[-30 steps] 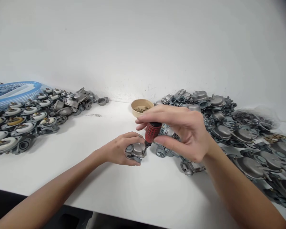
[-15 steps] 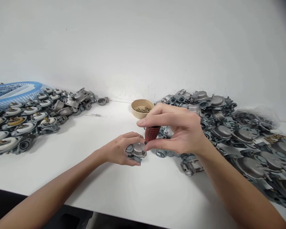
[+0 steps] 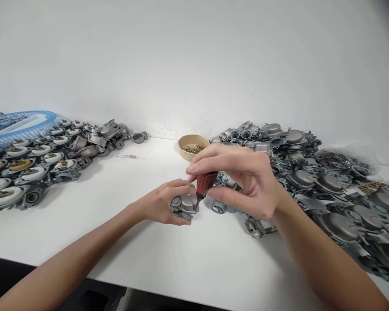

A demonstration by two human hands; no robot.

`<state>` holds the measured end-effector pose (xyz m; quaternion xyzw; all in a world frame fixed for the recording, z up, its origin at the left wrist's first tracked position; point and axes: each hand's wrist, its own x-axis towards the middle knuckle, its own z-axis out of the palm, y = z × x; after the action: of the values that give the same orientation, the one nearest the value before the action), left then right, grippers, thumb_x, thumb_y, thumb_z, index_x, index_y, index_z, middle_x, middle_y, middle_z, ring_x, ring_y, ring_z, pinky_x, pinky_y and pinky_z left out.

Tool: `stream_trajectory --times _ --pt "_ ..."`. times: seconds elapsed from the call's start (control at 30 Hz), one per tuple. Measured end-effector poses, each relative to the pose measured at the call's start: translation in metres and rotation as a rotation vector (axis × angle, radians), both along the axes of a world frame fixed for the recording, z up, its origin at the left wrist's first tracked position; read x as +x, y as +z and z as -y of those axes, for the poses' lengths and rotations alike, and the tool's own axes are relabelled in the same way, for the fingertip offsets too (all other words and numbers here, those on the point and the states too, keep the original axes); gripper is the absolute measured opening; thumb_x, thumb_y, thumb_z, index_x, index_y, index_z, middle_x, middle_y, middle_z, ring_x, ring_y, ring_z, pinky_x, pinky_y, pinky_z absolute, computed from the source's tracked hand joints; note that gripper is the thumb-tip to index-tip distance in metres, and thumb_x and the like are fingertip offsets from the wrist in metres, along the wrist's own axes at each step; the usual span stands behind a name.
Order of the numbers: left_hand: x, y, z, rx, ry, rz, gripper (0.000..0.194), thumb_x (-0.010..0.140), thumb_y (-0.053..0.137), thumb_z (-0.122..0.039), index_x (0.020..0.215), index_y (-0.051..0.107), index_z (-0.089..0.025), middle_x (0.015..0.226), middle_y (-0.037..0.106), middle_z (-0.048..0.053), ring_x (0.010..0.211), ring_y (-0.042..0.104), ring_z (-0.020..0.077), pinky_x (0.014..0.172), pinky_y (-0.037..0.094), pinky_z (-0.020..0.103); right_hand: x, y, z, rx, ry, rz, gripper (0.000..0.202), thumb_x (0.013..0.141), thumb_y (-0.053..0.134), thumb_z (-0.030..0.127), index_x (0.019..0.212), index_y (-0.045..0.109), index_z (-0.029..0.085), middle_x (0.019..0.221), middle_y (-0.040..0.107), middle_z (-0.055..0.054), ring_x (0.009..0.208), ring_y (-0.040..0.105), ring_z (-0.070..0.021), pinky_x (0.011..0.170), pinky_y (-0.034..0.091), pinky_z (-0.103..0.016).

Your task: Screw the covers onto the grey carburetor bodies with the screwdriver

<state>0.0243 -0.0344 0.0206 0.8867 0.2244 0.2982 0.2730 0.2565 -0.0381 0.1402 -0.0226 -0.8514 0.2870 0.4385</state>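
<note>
My left hand is wrapped round a grey metal carburetor on the white table. Above and to its right, my right hand grips a red screwdriver between thumb and fingers. The tool is nearly upright, its shaft pointing down at the right edge of the held part. Whether the tip sits in a screw is too small to tell. Just behind my right hand's fingertips stands a tan bowl with small brass-coloured screws in it.
Many grey metal carburetors are heaped on the right. On the left, rows of similar parts with white rings lie in front of a blue basket. The table's front edge runs below my forearms, and a white wall rises behind.
My right thumb has shifted right, away from the tool's lower end, and the fingers have turned slightly on the handle. More of the screwdriver's dark collar and shaft shows. My left hand has stayed put.
</note>
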Motion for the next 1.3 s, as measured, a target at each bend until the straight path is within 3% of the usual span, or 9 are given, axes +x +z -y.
stream_trajectory --times 0.07,0.23,0.43,0.6,0.8,0.97,1.1,1.17,1.3 --pt "0.0003 -0.0001 0.0000 0.015 0.008 0.028 0.056 0.074 0.086 -0.040 0.121 0.064 -0.018 0.116 0.066 0.012 0.101 0.066 0.0279 0.086 0.058 0.040 -0.0004 -0.0005 0.0000 -0.014 0.025 0.010 0.031 0.097 0.059 0.009 0.126 0.068 0.016 0.105 0.075 -0.007 0.088 0.071 -0.0138 0.078 0.064 -0.030" --pt "0.0016 0.0032 0.0003 -0.028 -0.026 -0.007 0.054 0.076 0.085 -0.036 0.122 0.063 -0.018 0.114 0.068 0.011 0.099 0.067 0.0265 0.085 0.058 0.038 -0.0027 -0.0012 -0.0020 0.093 -0.107 -0.023 0.029 0.084 0.084 0.021 0.112 0.075 0.020 0.089 0.073 -0.002 0.075 0.069 -0.0116 0.070 0.062 -0.025" --pt "0.0005 -0.0007 -0.0010 0.037 -0.011 0.027 0.055 0.074 0.087 -0.037 0.120 0.063 -0.018 0.118 0.065 0.012 0.102 0.066 0.0274 0.088 0.058 0.040 0.0003 0.0004 0.0006 0.012 -0.013 0.021 0.034 0.098 0.059 0.010 0.130 0.067 0.015 0.110 0.075 -0.009 0.095 0.072 -0.0161 0.084 0.064 -0.032" --pt "0.0005 0.0016 0.0002 -0.027 -0.013 -0.019 0.054 0.076 0.086 -0.035 0.122 0.062 -0.020 0.116 0.066 0.010 0.100 0.067 0.0261 0.085 0.058 0.037 0.0009 -0.0007 -0.0015 0.059 -0.119 -0.028 0.028 0.084 0.084 0.020 0.110 0.077 0.020 0.097 0.070 -0.004 0.081 0.069 -0.0124 0.074 0.064 -0.026" --pt "0.0004 0.0001 -0.0012 0.027 -0.013 0.024 0.055 0.075 0.086 -0.038 0.121 0.063 -0.018 0.117 0.065 0.011 0.100 0.066 0.0261 0.087 0.057 0.038 0.0010 0.0003 -0.0005 -0.016 0.003 0.038 0.035 0.096 0.060 0.008 0.130 0.067 0.015 0.112 0.074 -0.010 0.097 0.072 -0.0173 0.085 0.064 -0.034" --pt "0.0005 0.0012 -0.0006 -0.016 -0.019 -0.010 0.053 0.076 0.085 -0.037 0.121 0.063 -0.019 0.113 0.067 0.010 0.099 0.066 0.0256 0.086 0.057 0.037 0.0010 -0.0020 -0.0025 0.020 -0.107 -0.007 0.031 0.084 0.084 0.023 0.114 0.076 0.021 0.097 0.071 -0.004 0.081 0.068 -0.0127 0.075 0.064 -0.028" --pt "-0.0001 0.0001 -0.0010 0.016 -0.022 0.011 0.057 0.076 0.086 -0.037 0.124 0.062 -0.019 0.116 0.066 0.011 0.101 0.066 0.0265 0.087 0.057 0.039 0.0024 -0.0012 -0.0016 -0.069 0.021 0.069 0.031 0.098 0.063 0.015 0.128 0.068 0.017 0.115 0.070 -0.010 0.094 0.070 -0.0154 0.079 0.065 -0.030" --pt "-0.0002 -0.0002 -0.0010 0.034 -0.018 0.007 0.055 0.076 0.086 -0.037 0.122 0.063 -0.018 0.117 0.065 0.012 0.101 0.065 0.0269 0.087 0.058 0.039 0.0020 -0.0018 -0.0023 -0.134 0.082 0.074 0.038 0.098 0.059 0.009 0.135 0.064 0.018 0.118 0.072 -0.010 0.101 0.071 -0.0173 0.084 0.065 -0.032" --pt "0.0008 0.0025 0.0002 0.001 -0.015 0.000 0.051 0.076 0.086 -0.037 0.119 0.064 -0.018 0.115 0.066 0.011 0.100 0.066 0.0264 0.085 0.058 0.039 -0.0014 -0.0034 -0.0052 -0.045 -0.006 -0.032 0.036 0.085 0.082 0.016 0.120 0.073 0.018 0.096 0.074 -0.005 0.084 0.071 -0.0140 0.076 0.064 -0.028"
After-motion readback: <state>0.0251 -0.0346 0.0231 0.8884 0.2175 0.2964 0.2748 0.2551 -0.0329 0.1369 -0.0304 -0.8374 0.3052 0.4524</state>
